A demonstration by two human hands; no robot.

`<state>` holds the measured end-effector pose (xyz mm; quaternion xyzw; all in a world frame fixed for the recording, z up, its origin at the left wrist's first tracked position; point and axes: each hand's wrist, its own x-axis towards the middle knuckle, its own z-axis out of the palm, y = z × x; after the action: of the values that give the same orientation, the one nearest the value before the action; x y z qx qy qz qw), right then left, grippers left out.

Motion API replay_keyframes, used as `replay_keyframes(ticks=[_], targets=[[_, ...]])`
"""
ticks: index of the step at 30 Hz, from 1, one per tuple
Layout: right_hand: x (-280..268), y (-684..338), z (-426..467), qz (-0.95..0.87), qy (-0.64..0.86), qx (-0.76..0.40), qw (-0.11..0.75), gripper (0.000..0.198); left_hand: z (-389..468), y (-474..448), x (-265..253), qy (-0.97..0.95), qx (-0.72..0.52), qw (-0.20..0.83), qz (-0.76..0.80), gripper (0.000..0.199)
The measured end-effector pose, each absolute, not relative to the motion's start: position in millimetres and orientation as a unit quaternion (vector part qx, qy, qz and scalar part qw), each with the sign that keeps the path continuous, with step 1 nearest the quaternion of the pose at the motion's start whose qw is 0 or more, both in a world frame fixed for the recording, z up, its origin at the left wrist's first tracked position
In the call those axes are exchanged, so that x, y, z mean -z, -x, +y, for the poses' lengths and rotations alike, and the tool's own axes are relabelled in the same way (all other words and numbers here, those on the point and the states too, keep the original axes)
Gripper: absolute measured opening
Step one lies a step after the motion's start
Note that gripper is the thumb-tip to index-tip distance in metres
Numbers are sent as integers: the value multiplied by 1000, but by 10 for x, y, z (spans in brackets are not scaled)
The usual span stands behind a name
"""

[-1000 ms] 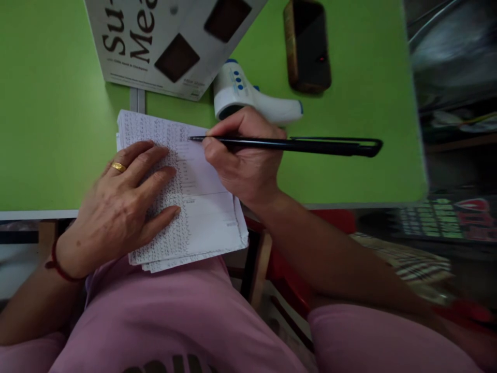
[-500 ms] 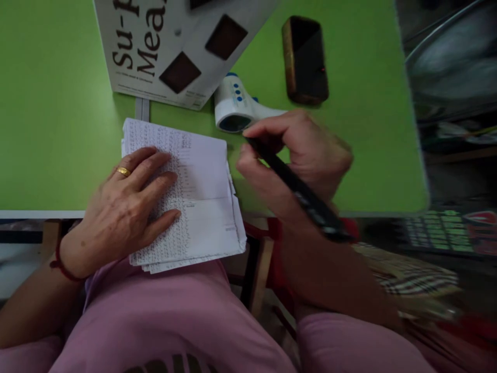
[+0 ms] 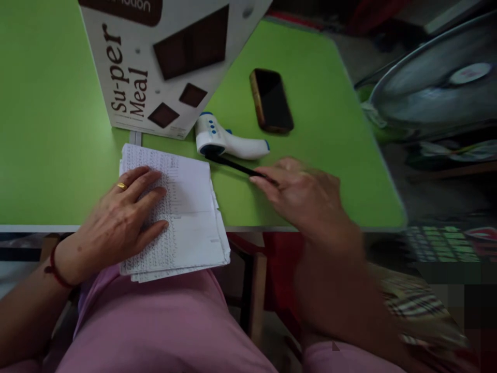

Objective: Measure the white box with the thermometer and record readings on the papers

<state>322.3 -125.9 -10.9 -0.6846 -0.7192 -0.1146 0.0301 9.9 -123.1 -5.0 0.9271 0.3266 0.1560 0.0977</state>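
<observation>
My left hand (image 3: 124, 212) lies flat with fingers spread on a stack of papers (image 3: 190, 207), whose left part is covered in small handwriting and whose right part is mostly blank. The papers overhang the table's front edge. To their right, my right hand (image 3: 303, 191) pinches one end of a black pen (image 3: 240, 168) between thumb and fingers. The pen's far end points left, beside the head of a white and blue infrared thermometer (image 3: 233, 142); whether they touch I cannot tell. Motion blurs the right hand somewhat.
A white box (image 3: 135, 62) printed "Su-per Meal" stands behind the papers on the green table (image 3: 46, 155). A smartphone (image 3: 274, 101) in a brown case lies behind the thermometer. Off the table's right side is a large round see-through thing (image 3: 438, 83).
My right hand has turned the pen from a writing hold to one pointing left, near the thermometer, and moved lower. The view has shifted. My left hand stays on the papers.
</observation>
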Motion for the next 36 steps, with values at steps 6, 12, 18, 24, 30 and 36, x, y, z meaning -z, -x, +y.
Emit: replay_keyframes(ticks=[6, 12, 18, 24, 30, 36], targets=[[56, -3234, -1006, -683, 725, 84, 9, 26, -1035, -152, 54, -932, -158, 72, 317, 41], [-53, -3256, -973, -663, 747, 52, -30, 31, -967, -232, 86, -928, -137, 61, 340, 45], [-195, -3174, -889, -680, 726, 71, 76, 39, -803, 104, -347, -868, -134, 69, 474, 40], [-116, -3072, -440, -775, 632, -14, 32, 56, 30, 278, -644, -799, -211, 269, 494, 78], [124, -3166, -283, -763, 632, -4, 133, 44, 283, 8, -355, -790, -358, 423, 263, 46], [-109, -3175, -509, -697, 644, 46, 313, 53, 149, -53, -548, -767, -455, 359, 274, 49]])
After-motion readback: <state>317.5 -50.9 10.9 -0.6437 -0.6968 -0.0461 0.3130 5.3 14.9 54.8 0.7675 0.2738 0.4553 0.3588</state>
